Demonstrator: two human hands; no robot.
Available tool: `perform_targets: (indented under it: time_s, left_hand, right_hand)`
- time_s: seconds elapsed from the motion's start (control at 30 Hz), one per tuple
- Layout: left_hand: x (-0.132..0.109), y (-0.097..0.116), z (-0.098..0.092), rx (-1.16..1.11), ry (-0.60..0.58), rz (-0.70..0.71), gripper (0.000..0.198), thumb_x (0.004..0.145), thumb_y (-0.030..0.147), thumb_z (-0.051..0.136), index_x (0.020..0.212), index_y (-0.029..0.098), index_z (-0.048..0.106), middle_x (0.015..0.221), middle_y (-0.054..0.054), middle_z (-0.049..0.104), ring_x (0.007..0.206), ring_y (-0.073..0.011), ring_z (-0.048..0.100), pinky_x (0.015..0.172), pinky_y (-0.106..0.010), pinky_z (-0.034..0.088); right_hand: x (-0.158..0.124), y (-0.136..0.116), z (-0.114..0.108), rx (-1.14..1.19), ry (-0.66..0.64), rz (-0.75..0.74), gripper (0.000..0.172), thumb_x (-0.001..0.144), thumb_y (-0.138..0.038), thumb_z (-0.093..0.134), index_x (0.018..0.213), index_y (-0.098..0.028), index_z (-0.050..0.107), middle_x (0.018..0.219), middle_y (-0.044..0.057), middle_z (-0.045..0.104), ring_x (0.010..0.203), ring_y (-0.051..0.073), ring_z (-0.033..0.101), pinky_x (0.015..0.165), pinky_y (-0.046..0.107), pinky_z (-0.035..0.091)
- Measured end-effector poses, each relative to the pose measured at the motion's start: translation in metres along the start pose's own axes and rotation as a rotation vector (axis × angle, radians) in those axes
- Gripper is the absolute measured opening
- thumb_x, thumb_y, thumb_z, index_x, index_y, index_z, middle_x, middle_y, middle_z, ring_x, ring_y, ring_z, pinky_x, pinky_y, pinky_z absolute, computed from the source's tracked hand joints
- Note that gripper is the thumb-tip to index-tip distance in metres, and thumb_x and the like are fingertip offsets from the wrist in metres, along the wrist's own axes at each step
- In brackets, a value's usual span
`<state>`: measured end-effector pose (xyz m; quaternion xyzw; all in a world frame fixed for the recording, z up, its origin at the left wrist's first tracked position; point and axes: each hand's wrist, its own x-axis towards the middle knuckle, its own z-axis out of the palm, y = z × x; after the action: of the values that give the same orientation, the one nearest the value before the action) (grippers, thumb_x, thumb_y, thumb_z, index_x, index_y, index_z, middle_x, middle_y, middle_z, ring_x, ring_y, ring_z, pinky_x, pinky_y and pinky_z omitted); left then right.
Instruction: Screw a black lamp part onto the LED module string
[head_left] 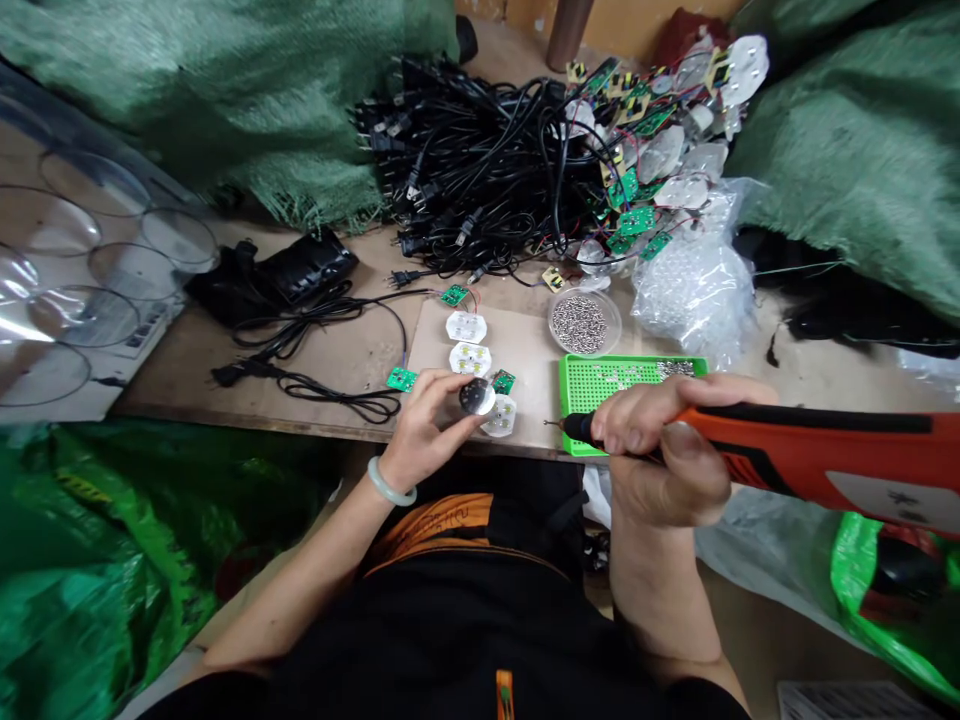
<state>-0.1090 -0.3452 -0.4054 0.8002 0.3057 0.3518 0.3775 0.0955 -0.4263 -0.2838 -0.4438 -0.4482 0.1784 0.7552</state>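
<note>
Pinched between the thumb and fingers of my left hand (429,422) is a small round metallic disc (477,397). Just under and right of it lies a white LED module (501,416), with a green circuit board (503,382) beside it. Two more white modules (470,358) (466,326) lie in a line behind. My right hand (664,450) is wrapped round an orange and black electric screwdriver (810,455), its thin bit pointing left. The bit's tip is in front of the left edge of a green perforated tray (563,385) that holds screws.
A round dish of small screws (580,322) stands behind the tray. Black plug cables (480,160) are heaped at the back, beside wired boards and clear plastic bags (697,280). Green sacks (225,90) flank the worktop. Loose cables (322,370) lie at left.
</note>
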Motion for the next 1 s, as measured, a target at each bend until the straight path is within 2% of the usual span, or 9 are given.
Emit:
perform_targets:
  time_s: [0.13, 0.33, 0.67, 0.83, 1.0]
  left_hand:
    - [0.002, 0.003, -0.002, 0.088, -0.065, 0.064, 0.046, 0.093, 0.032, 0.075, 0.135, 0.025, 0.059, 0.124, -0.010, 0.066, 0.118, -0.0270, 0.062, 0.102, -0.046, 0.052]
    - [0.001, 0.003, 0.010, 0.155, -0.182, 0.141, 0.046, 0.093, 0.030, 0.075, 0.136, 0.023, 0.058, 0.124, -0.011, 0.067, 0.116, -0.0274, 0.062, 0.102, -0.046, 0.047]
    - [0.002, 0.001, 0.014, 0.207, -0.195, 0.152, 0.042, 0.092, 0.032, 0.075, 0.130, 0.021, 0.061, 0.118, -0.011, 0.066, 0.112, -0.0273, 0.061, 0.098, -0.044, 0.046]
    - [0.002, 0.002, 0.014, 0.204, -0.202, 0.137, 0.042, 0.092, 0.034, 0.075, 0.130, 0.022, 0.062, 0.120, -0.011, 0.066, 0.114, -0.0279, 0.062, 0.101, -0.046, 0.047]
    - [0.002, 0.002, 0.014, 0.196, -0.207, 0.131, 0.044, 0.092, 0.032, 0.074, 0.134, 0.025, 0.061, 0.121, -0.010, 0.066, 0.116, -0.0284, 0.062, 0.105, -0.049, 0.046]
  right_hand:
    - [-0.001, -0.001, -0.004, 0.005, 0.019, -0.006, 0.016, 0.090, -0.034, 0.077, 0.101, -0.029, 0.067, 0.054, -0.010, 0.049, 0.035, 0.010, 0.044, 0.035, 0.023, 0.045]
    - [-0.004, 0.001, -0.004, 0.016, 0.009, -0.010, 0.017, 0.091, -0.034, 0.077, 0.101, -0.028, 0.065, 0.054, -0.011, 0.048, 0.035, 0.009, 0.042, 0.036, 0.022, 0.046]
    - [-0.004, 0.005, 0.002, 0.067, -0.047, 0.010, 0.015, 0.092, -0.032, 0.074, 0.104, -0.028, 0.065, 0.055, -0.011, 0.050, 0.036, 0.009, 0.044, 0.038, 0.021, 0.047]
    - [-0.002, 0.008, 0.008, 0.075, -0.074, 0.003, 0.016, 0.093, -0.030, 0.073, 0.107, -0.028, 0.065, 0.056, -0.010, 0.050, 0.038, 0.010, 0.046, 0.039, 0.023, 0.047]
    - [-0.008, 0.016, 0.011, 0.103, -0.104, 0.067, 0.020, 0.094, -0.032, 0.073, 0.111, -0.030, 0.064, 0.059, -0.010, 0.052, 0.040, 0.011, 0.049, 0.042, 0.025, 0.049]
